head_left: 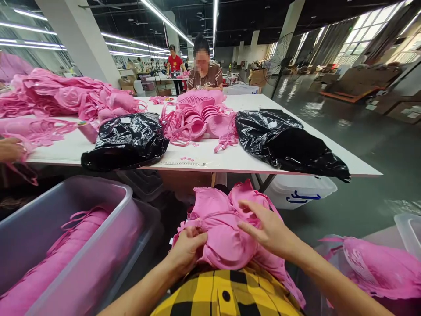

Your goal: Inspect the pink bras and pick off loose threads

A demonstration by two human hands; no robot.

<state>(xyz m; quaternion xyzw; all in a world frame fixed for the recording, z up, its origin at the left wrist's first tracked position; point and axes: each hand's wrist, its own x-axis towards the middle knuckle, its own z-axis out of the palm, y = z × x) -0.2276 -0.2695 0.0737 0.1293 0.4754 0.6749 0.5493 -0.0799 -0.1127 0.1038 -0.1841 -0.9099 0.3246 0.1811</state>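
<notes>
Left hand (189, 248) pinches edge of pink bra (226, 241) in lap (210, 292); right hand (268, 228) hovers near right cup, thumb and fingers parted. Work looks midway: row (77, 245) nested in left bin (129, 193), stack (200, 116) mid-table, loose heap (66, 94) far left apparently unsorted.

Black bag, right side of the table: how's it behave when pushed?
The black bag likely sags and deforms: its film looks loosely crumpled. Probably slick, given the glossy sheen. A corner overhangs the table, so a push might slide it off.
</notes>
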